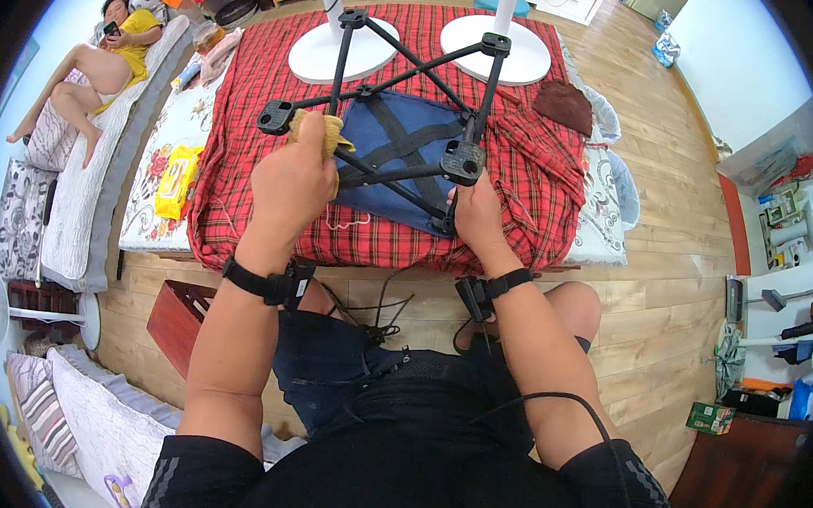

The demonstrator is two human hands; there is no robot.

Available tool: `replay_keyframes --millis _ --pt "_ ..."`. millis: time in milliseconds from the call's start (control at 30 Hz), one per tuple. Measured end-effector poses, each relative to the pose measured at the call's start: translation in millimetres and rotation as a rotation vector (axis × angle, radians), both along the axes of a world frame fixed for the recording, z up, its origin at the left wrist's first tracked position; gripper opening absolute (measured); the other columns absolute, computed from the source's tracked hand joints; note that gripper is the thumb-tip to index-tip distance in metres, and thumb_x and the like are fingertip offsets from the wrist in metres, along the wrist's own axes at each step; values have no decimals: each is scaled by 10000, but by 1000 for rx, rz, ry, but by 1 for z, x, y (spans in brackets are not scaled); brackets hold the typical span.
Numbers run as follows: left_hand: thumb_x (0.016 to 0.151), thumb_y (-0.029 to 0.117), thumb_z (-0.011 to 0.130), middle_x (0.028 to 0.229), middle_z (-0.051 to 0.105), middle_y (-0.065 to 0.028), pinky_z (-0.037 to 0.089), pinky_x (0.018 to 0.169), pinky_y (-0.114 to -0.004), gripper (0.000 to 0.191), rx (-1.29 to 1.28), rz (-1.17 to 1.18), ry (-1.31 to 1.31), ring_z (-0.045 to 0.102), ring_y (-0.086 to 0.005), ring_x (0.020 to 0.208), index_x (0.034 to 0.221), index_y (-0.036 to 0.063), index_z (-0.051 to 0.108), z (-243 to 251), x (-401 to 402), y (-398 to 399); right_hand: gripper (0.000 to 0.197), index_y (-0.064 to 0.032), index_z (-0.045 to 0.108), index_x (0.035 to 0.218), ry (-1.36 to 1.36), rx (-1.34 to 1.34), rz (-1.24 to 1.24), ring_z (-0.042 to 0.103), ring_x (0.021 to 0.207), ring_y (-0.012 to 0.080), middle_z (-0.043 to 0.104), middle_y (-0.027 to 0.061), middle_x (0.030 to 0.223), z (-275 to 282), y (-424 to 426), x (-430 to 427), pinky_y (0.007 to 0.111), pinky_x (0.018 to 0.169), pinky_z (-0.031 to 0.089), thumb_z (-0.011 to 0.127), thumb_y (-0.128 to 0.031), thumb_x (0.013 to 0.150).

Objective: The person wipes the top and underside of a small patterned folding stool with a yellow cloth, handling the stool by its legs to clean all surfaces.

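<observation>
A folding stool (425,65) with black metal legs lies upside down, its legs pointing up. Its blue fabric seat (369,129), crossed by dark straps, rests on a red plaid cloth (263,196). My left hand (291,180) grips a yellow cloth (332,138) around the near left leg, just beside its black plastic foot (275,117). My right hand (480,213) holds the near right leg below another plastic foot (462,163). Part of that leg and the right fingers are hidden behind the foot.
Two white round bases (345,51) with poles stand on the table's far side. A brown cloth (563,108) lies at the right, a yellow wipes packet (178,181) at the left. A person (122,48) with a phone reclines on a sofa. A wooden stool (179,324) stands by my left forearm.
</observation>
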State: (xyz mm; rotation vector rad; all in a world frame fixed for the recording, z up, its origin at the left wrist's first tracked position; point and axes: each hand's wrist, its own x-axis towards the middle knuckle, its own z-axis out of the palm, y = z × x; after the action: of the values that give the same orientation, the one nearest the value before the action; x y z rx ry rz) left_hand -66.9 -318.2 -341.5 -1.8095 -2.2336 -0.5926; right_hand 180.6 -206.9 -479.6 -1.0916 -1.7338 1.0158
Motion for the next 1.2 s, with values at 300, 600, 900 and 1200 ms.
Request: replay_keyframes --millis 300,600,900,1200 --pt "915 104 578 825 708 -181 540 637 -542 336 -129 -111 -24 712 -415 760 1240 187 544 0 29 -9 267 -31 546 1183 -19 -83 17 627 730 164 627 61 840 -2 2 3 331 689 538 443 -271 1125" --pt "916 86 595 916 718 -152 550 653 -506 585 65 17 -19 715 -393 787 1450 308 508 -1 -12 -17 288 -45 485 1014 -31 -67 -15 702 754 327 680 144 777 3 1 0 462 690 517 453 -316 1106" --pt "913 88 579 1025 724 -154 578 698 -524 510 -288 -160 10 723 -401 866 1383 267 498 -12 31 -14 291 -18 532 1175 -70 -94 6 631 732 174 627 70 827 1 2 3 337 686 519 440 -289 1123" --pt "902 185 658 854 699 -146 546 611 -501 596 44 47 27 710 -379 739 1462 339 524 4 -9 -19 302 -51 484 1010 -74 -85 -12 702 770 335 686 135 800 3 2 2 468 706 521 457 -335 1110"
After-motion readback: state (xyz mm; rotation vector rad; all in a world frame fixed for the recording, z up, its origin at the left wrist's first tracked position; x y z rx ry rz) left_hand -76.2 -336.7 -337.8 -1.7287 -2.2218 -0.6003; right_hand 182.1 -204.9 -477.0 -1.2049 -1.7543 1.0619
